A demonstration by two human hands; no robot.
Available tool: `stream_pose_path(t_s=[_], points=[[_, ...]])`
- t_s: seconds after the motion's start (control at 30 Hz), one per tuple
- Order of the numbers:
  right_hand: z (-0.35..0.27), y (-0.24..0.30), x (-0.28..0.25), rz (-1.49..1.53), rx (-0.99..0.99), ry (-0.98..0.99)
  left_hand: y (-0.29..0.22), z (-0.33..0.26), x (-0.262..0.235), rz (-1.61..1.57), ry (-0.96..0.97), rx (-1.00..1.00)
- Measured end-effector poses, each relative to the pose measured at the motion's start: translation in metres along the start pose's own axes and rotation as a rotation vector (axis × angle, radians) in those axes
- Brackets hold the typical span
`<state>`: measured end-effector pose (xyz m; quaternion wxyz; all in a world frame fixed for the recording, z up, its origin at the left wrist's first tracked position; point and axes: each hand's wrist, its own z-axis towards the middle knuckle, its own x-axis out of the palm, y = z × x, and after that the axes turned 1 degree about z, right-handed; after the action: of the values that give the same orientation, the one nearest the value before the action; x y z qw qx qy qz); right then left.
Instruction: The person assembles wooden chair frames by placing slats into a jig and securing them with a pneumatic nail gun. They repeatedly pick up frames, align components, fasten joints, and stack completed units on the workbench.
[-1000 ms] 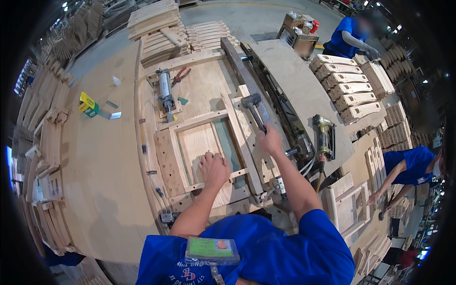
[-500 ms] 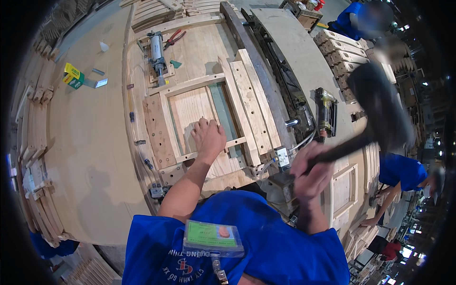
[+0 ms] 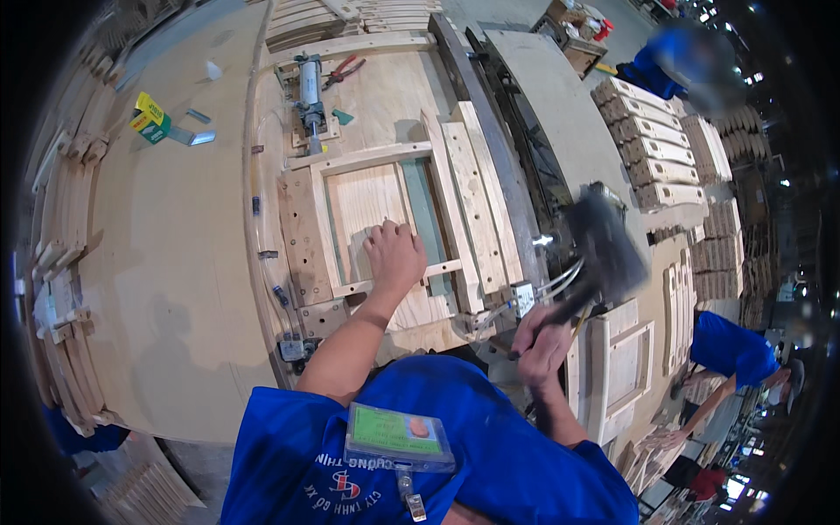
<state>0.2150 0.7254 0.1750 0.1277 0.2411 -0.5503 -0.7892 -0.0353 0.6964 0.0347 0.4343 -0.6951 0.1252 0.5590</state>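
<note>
A: Report the right hand (image 3: pixel 542 348).

B: Fingers closed in a fist round the handle of a black mallet (image 3: pixel 611 247). The mallet's head is blurred, held up to the right of the frame (image 3: pixel 376 158) and well apart from it.

A: The left hand (image 3: pixel 398 255)?

B: Fingers half bent, back of the hand uppermost. It lies over the panel (image 3: pixel 360 203) inside the frame. The fingertips are hidden; I cannot tell whether it grips anything.

A: Position of the frame?

B: In front of the person, between a drilled block (image 3: pixel 302 236) on the left and a drilled strip (image 3: pixel 468 197) on the right. A green strip (image 3: pixel 418 188) shows beside the panel.

A: Items nearby?

B: Beyond the frame, a cylinder (image 3: pixel 310 92), with red-handled pliers (image 3: pixel 344 73) near it. Left, on the bench (image 3: pixel 184 245), a yellow and green box (image 3: pixel 150 118).

A: Others present?

B: One co-worker (image 3: pixel 656 70) in blue at upper right, near stacked slats (image 3: pixel 647 142); a second co-worker (image 3: pixel 733 346), also in blue, at far right.
</note>
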Motion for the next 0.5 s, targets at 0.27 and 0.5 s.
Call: stream_pose_path(t_s=[0.27,0.5], points=[[0.018,-0.037,0.015,-0.278,0.354,0.241,-0.003,0.005,-0.005,0.029,0.132,-0.060],[0.205,0.123,0.072,0.472,-0.253,0.168,0.004,0.005,-0.005,-0.066,0.081,-0.047]])
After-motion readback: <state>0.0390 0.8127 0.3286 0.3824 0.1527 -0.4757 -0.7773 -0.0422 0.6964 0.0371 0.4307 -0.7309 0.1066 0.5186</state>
